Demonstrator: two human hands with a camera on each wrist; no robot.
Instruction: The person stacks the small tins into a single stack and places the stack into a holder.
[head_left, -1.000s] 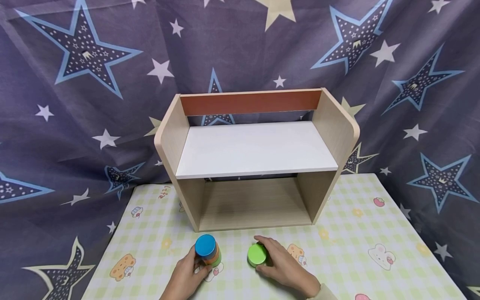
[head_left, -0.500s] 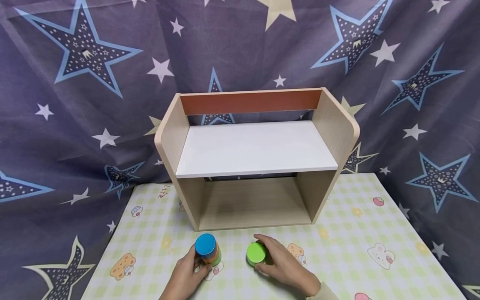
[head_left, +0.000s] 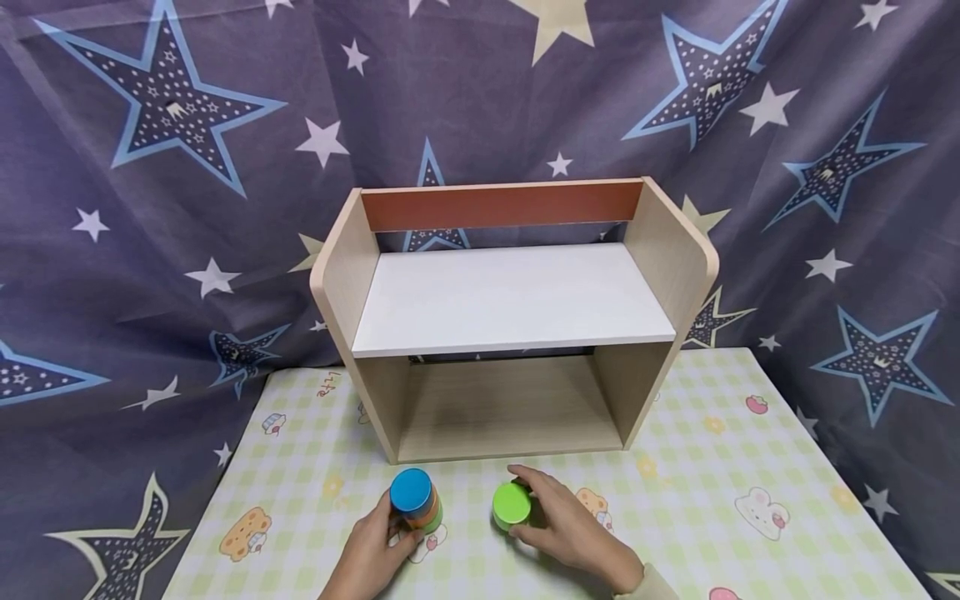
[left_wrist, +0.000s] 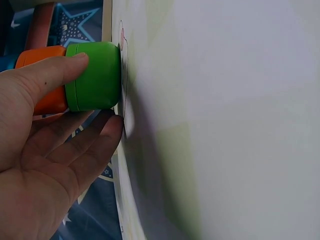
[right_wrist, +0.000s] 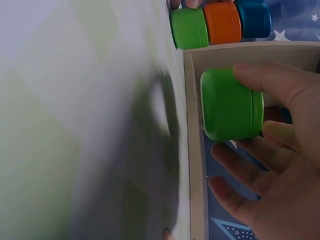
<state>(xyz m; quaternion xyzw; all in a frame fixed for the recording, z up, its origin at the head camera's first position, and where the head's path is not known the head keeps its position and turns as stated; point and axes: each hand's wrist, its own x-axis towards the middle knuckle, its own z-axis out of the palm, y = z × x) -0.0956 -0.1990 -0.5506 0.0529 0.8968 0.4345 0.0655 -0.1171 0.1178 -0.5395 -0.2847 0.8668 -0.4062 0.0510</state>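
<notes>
Blue over orange over green, a stack of small round tubs (head_left: 412,490) stands upright on the tablecloth, left of centre. My left hand (head_left: 375,542) grips it from the left. In the left wrist view the thumb lies on the green bottom tub (left_wrist: 95,75), with the fingers on the opposite side. To the right is a single green tub (head_left: 512,505), held between the thumb and fingers of my right hand (head_left: 566,525). The right wrist view shows the thumb on this tub (right_wrist: 230,105), close over the tablecloth, with the lower fingers spread loosely.
A wooden shelf unit (head_left: 513,300) with a white upper board and open lower compartment stands just behind both hands. The checked tablecloth (head_left: 712,533) extends to either side. A star-patterned curtain (head_left: 510,125) hangs behind the table.
The single green tub has shifted slightly left and toward the shelf with my right hand. My left hand and the stack have stayed in place.
</notes>
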